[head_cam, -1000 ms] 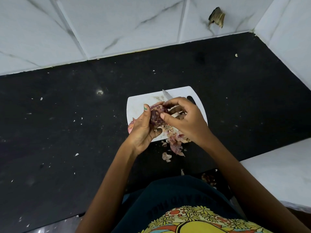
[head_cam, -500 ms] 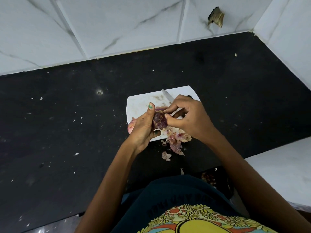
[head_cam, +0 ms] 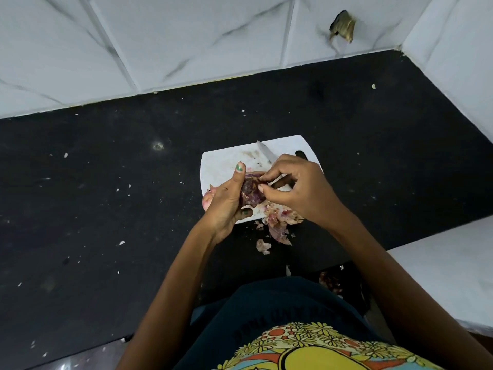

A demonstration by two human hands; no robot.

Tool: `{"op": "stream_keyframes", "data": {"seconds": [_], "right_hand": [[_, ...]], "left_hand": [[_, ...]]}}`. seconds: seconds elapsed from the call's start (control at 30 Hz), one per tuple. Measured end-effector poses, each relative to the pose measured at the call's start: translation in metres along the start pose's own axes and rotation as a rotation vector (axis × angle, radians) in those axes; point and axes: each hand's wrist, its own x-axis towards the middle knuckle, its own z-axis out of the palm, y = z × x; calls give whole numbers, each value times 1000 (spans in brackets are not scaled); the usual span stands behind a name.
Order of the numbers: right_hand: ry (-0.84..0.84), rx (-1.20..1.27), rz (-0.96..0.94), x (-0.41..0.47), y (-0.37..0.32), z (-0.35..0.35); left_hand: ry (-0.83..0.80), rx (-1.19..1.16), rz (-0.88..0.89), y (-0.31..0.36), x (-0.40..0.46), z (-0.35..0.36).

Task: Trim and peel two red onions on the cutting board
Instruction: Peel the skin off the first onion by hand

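One view only, from a camera worn on the person's head. It looks forward and steeply down over the person's chest and both forearms onto a dark worktop (head_cam: 106,209). The white cutting board (head_cam: 221,166) sits near the centre of the frame, with the left hand (head_cam: 226,201) and right hand (head_cam: 301,190) meeting above it at close range. The wide lens bends the tiled wall (head_cam: 186,41) along the top edge and takes in a side wall (head_cam: 458,62) at the right. No second view exists, so no shared area applies.
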Motion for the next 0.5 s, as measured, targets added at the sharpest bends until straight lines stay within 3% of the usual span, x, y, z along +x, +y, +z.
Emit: {"op": "stream_keyframes", "data": {"seconds": [0.3,0.5], "right_hand": [[29,-199,-121,-2,-2,4],[119,2,34,-2,2,3]], "left_hand": [[4,25,-16,-1,1,-1],[-79,-5,-41,-3,-5,1]]}}
